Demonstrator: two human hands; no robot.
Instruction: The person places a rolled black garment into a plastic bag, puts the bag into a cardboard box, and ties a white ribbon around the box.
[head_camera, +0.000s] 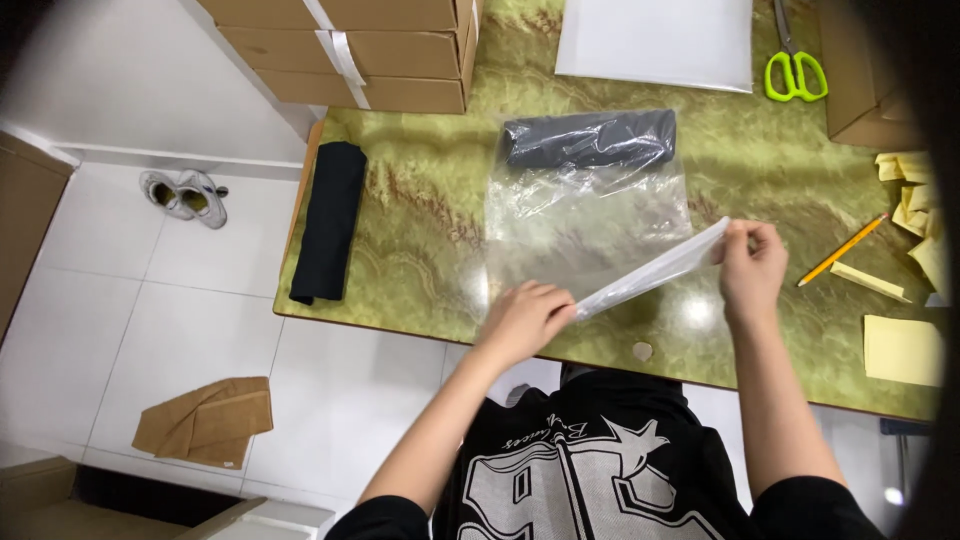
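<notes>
While pinched by left hand (522, 318) and right hand (752, 262), clear plastic bag (590, 215) with dark folded garment (590, 138), brown cartons (350, 50) behind.

We see a bright, evenly lit scene from overhead; glare spots shine on the glossy green table (420, 270) and across the clear plastic bag (585, 215). Dark vignetting curves along the right edge; the corners bend and blur slightly.

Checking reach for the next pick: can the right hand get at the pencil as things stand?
Probably, once it lets go: the right hand is pinching the folded edge of the clear plastic bag. The pencil lies just beyond it on the green tabletop, with nothing between them.
</notes>
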